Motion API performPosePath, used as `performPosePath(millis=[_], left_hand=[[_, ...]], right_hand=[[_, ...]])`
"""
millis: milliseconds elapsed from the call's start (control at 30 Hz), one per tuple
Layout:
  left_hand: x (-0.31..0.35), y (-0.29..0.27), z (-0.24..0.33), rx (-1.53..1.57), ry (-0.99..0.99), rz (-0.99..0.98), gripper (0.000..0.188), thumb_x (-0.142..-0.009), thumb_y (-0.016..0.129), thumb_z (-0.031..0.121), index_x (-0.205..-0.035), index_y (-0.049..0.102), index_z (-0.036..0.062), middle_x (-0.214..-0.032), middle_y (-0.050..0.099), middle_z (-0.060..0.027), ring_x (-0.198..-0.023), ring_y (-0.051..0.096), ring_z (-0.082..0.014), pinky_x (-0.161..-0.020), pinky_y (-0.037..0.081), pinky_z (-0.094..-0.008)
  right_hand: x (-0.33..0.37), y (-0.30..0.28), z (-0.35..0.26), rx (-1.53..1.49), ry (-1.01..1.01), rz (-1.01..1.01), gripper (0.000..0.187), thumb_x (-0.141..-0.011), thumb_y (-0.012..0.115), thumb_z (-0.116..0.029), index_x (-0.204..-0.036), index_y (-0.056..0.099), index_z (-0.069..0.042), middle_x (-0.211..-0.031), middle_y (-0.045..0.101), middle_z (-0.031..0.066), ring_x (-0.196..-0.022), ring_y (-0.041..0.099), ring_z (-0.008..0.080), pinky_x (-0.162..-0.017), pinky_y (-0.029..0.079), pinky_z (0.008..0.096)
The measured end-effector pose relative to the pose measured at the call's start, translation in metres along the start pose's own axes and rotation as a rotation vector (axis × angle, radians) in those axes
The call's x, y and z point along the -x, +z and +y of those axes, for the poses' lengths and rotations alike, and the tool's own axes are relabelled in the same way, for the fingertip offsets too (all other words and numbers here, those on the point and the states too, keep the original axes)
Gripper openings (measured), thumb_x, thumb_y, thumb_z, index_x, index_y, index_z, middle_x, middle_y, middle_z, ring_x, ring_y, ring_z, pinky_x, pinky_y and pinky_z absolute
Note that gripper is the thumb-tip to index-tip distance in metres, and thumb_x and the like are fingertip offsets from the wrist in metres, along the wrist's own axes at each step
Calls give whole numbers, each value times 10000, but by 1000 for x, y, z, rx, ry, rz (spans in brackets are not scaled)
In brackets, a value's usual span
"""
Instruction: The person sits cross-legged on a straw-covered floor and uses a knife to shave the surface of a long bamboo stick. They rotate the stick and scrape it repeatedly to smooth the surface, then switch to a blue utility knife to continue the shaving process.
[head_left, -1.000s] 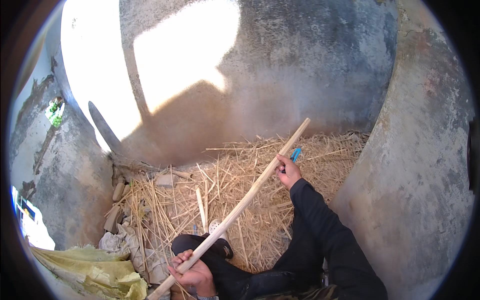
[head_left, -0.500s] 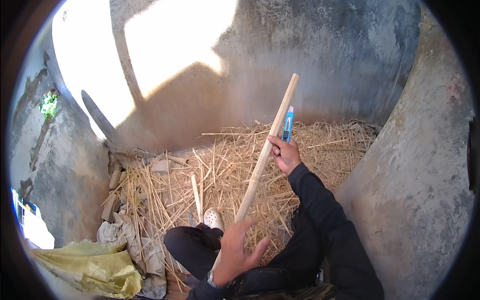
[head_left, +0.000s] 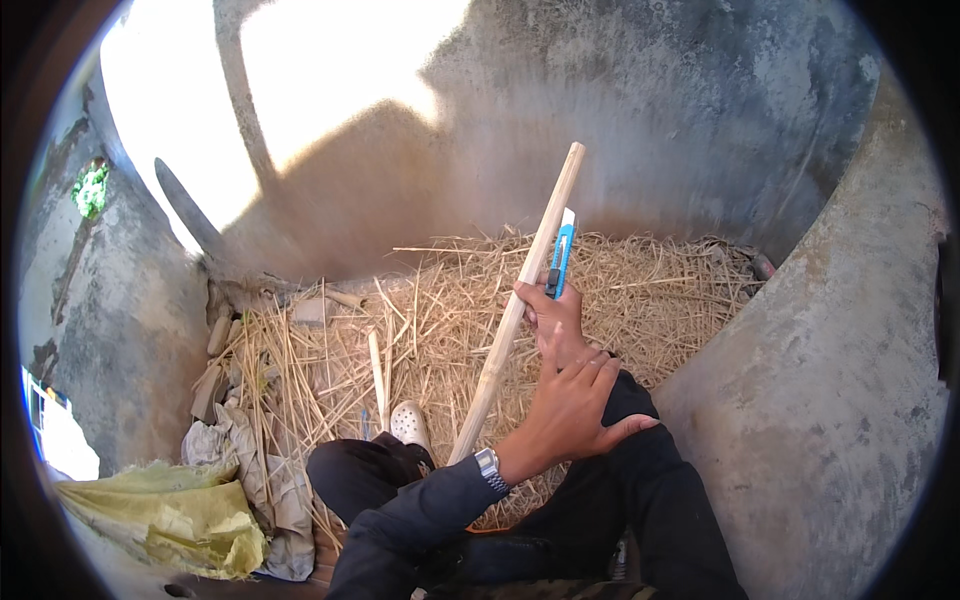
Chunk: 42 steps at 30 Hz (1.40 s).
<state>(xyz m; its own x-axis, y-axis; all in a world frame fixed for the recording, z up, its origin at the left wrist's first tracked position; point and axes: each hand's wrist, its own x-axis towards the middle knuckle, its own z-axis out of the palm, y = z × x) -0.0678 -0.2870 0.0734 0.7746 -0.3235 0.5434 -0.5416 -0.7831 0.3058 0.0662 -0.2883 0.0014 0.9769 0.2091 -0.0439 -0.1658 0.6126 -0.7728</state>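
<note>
A long pale strip of split bamboo (head_left: 497, 358) slants up and away, its far end in front of the wall. My right hand (head_left: 562, 325) is closed around it and also holds a blue utility knife (head_left: 563, 255), which points away alongside the strip. A whitish piece shows at the knife's far tip. My left hand (head_left: 562, 408), with a metal watch (head_left: 489, 467) on its wrist, lies across my right wrist and sleeve with fingers spread and holds nothing. Part of the right wrist is hidden beneath it.
Straw-like shavings (head_left: 640, 300) cover the floor. Another pale stick (head_left: 377, 365) stands near my clog (head_left: 410, 424). A yellow sack (head_left: 165, 515) lies at the lower left. Grey concrete walls (head_left: 640, 120) enclose the spot, curving close on the right (head_left: 800, 400).
My left hand has left the strip's near end and moved up and right onto my right wrist. My right hand, strip and knife have shifted slightly left.
</note>
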Motion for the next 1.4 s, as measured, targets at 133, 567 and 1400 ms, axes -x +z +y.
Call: performPosePath(millis=[133,567,1400], left_hand=[[16,-31,-13,403,-54,79,408,-792,705,288,-1054,605,-7,-1015,651,-174,-998,628,-300,-984,408,-463],[46,-32,-126,1240,-838,-494,313,-969,527,278,-1151,460,32,-882,600,-61,-747,622,-133,-641,514,-268],[62,-65,-174,1134,-1006,-153,276,-968,510,167,-1205,468,32,-749,499,24,-602,465,-39,-518,403,-195]], right_hand=[[-4,2,-9,-43,20,-62,211,-786,694,-6,-925,541,34,-666,539,10,-531,604,136,-460,466,231],[-6,18,-11,339,-194,70,184,-788,695,-30,-898,555,15,-656,483,-40,-523,462,39,-530,482,227],[-22,13,-2,1180,-374,-270,216,-873,542,-134,-1038,513,2,-712,517,56,-613,509,136,-570,431,299]])
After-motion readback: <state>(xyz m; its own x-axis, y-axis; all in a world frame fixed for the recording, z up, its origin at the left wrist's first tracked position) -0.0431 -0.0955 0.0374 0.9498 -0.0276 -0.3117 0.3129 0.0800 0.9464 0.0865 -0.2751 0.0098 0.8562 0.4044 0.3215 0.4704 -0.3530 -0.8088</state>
